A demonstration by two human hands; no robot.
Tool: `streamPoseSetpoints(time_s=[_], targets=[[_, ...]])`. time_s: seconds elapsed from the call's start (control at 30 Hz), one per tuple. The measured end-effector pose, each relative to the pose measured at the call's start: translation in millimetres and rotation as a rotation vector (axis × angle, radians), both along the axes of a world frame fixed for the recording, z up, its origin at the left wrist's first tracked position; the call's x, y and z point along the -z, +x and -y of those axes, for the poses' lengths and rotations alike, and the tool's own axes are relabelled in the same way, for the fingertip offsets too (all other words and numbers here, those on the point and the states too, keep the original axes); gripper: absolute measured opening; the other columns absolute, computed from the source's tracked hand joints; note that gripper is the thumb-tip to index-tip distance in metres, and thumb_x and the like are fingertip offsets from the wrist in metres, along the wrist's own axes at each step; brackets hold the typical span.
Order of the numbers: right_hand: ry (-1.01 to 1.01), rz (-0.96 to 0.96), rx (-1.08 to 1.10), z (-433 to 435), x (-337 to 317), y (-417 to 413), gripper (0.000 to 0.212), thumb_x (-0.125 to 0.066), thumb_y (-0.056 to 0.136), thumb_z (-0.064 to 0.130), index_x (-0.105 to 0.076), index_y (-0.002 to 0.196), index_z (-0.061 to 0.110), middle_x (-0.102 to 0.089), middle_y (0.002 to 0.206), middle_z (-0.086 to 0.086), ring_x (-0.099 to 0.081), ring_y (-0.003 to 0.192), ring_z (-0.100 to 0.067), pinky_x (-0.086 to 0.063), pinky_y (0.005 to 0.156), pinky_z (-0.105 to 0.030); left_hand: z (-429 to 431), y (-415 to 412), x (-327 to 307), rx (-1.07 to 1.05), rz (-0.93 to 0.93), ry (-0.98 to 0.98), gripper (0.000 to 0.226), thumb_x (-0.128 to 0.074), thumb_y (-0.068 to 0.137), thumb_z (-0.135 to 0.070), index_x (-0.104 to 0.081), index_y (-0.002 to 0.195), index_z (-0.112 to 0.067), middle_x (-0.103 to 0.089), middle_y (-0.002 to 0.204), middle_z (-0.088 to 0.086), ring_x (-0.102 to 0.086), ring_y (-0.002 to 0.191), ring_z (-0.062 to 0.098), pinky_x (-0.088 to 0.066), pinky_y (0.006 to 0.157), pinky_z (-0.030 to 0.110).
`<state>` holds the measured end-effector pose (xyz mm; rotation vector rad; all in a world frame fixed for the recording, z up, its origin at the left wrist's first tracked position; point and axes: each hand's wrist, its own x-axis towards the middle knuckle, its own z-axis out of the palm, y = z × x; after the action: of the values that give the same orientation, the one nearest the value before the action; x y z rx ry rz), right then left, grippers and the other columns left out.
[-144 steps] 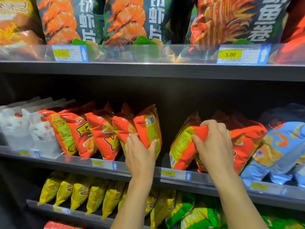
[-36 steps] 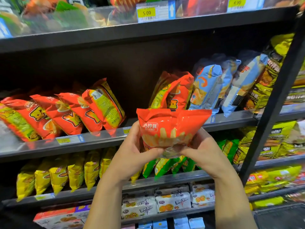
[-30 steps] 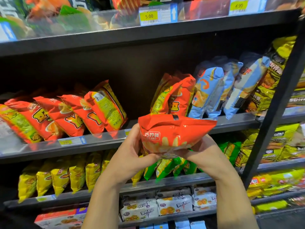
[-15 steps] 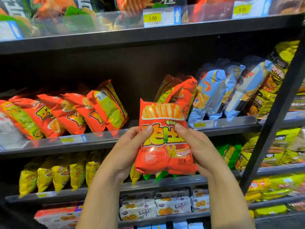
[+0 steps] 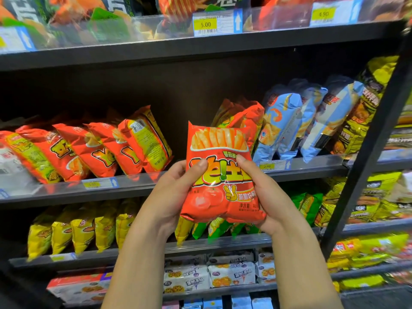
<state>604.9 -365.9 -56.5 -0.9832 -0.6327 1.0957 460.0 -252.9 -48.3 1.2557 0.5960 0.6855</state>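
**Red bag up for inspection, both hands on it**

The person has the red snack bag (image 5: 219, 175) upright in mid-air, printed front turned square to the camera. That looks like the reason for the hold: a face-on check of the pack before it goes anywhere (a judgement, nothing more).

The left hand (image 5: 171, 197) cups the bag's left edge, fingers curled round behind it, its thumb (image 5: 200, 163) pressed flat on the yellow lettering. The right hand (image 5: 269, 197) mirrors it on the right edge and the lower corner, thumb laid on the front near the other, the two tips apart. So both hands are clamped on the one bag, close together, and the bag sits between them, touching no shelf.

Just beyond the hands, peeking over the bag's top, a pair of matching red bags (image 5: 245, 112) leans on the middle shelf (image 5: 138, 186). Off to the left of the left hand, a row of like red bags (image 5: 100, 148) tips sideways. Between row and pair there is a dark gap, probably where this one belongs. Right of the right hand stand blue bags (image 5: 287, 121).
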Motion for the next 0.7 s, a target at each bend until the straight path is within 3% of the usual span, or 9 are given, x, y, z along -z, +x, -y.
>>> streamPoseSetpoints(time_s=[0.07, 0.13, 0.23, 0.33, 0.4, 0.47, 0.57, 0.63, 0.7], targets=[[0.068, -0.031, 0.028, 2, 10, -2, 0.048, -0.070, 0.090, 0.043, -0.072, 0.128, 0.014, -0.078, 0.115, -0.019, -0.079, 0.093, -0.033, -0.065, 0.074, -0.044, 1, 1, 2, -0.077, 0.019, 0.049, 0.072, -0.090, 0.069, -0.043, -0.065, 0.131, -0.017, -0.076, 0.124, 0.011, -0.077, 0.105, 0.029, -0.065, 0.080, 0.044], [0.061, 0.029, 0.147, 2, 17, 0, 0.048, -0.071, 0.089, 0.039, -0.068, 0.131, 0.016, -0.079, 0.113, -0.017, -0.079, 0.095, -0.033, -0.065, 0.080, -0.049, -1, -1, 4, -0.210, -0.035, 0.244, 0.078, -0.093, 0.065, -0.049, -0.063, 0.133, -0.027, -0.071, 0.128, -0.002, -0.073, 0.112, 0.017, -0.062, 0.079, 0.037], [0.067, 0.159, 0.278, -7, 20, -1, 0.042, -0.074, 0.095, 0.034, -0.061, 0.134, 0.023, -0.078, 0.118, -0.011, -0.078, 0.104, -0.030, -0.062, 0.092, -0.055, 2, -3, 1, -0.319, -0.070, 0.490, 0.050, -0.083, 0.084, -0.038, -0.064, 0.130, -0.035, -0.069, 0.124, -0.017, -0.067, 0.111, -0.001, -0.059, 0.091, 0.035], [0.088, 0.290, 0.405, -14, 24, -7, 0.051, -0.079, 0.087, 0.048, -0.061, 0.132, 0.032, -0.076, 0.123, -0.002, -0.075, 0.112, -0.026, -0.058, 0.099, -0.059, 14, -1, -5, -0.190, -0.044, 0.544, 0.051, -0.071, 0.086, -0.051, -0.059, 0.134, -0.040, -0.070, 0.126, -0.020, -0.064, 0.116, -0.007, -0.055, 0.097, 0.028], [0.110, 0.409, 0.459, -18, 24, -11, 0.054, -0.075, 0.082, 0.059, -0.060, 0.130, 0.038, -0.075, 0.123, 0.007, -0.072, 0.114, -0.017, -0.057, 0.101, -0.056, 21, 2, -7, -0.105, -0.093, 0.575, 0.066, -0.065, 0.077, -0.064, -0.049, 0.140, -0.048, -0.063, 0.133, -0.026, -0.057, 0.121, -0.015, -0.049, 0.094, 0.015], [0.142, 0.498, 0.468, -19, 22, -14, 0.052, -0.066, 0.086, 0.065, -0.059, 0.132, 0.040, -0.073, 0.125, 0.013, -0.069, 0.118, -0.009, -0.054, 0.105, -0.052, 25, 4, -7, -0.082, -0.122, 0.587, 0.064, -0.062, 0.076, -0.070, -0.043, 0.136, -0.057, -0.056, 0.135, -0.031, -0.051, 0.122, -0.022, -0.047, 0.091, 0.007], [0.179, 0.459, 0.374, -20, 21, -16, 0.055, -0.047, 0.098, 0.071, -0.055, 0.145, 0.045, -0.065, 0.143, 0.013, -0.060, 0.134, -0.012, -0.046, 0.115, -0.053, 22, 2, -5, -0.120, -0.145, 0.635, 0.073, -0.062, 0.080, -0.084, -0.041, 0.144, -0.056, -0.052, 0.141, -0.029, -0.050, 0.122, -0.023, -0.047, 0.102, 0.018], [0.214, 0.487, 0.369, -20, 19, -17, 0.043, -0.045, 0.104, 0.060, -0.058, 0.143, 0.047, -0.064, 0.144, 0.015, -0.059, 0.135, -0.011, -0.047, 0.114, -0.053, 18, -1, -3, -0.150, -0.142, 0.629, 0.091, -0.068, 0.073, -0.084, -0.036, 0.152, -0.052, -0.057, 0.142, -0.026, -0.057, 0.121, -0.015, -0.051, 0.105, 0.029], [0.253, 0.529, 0.390, -19, 19, -18, 0.031, -0.054, 0.107, 0.042, -0.064, 0.135, 0.048, -0.066, 0.140, 0.019, -0.060, 0.133, -0.006, -0.049, 0.113, -0.050, 14, -3, -3, -0.182, -0.099, 0.584, 0.095, -0.078, 0.068, -0.074, -0.039, 0.151, -0.050, -0.066, 0.134, -0.022, -0.066, 0.118, -0.003, -0.055, 0.103, 0.038]])
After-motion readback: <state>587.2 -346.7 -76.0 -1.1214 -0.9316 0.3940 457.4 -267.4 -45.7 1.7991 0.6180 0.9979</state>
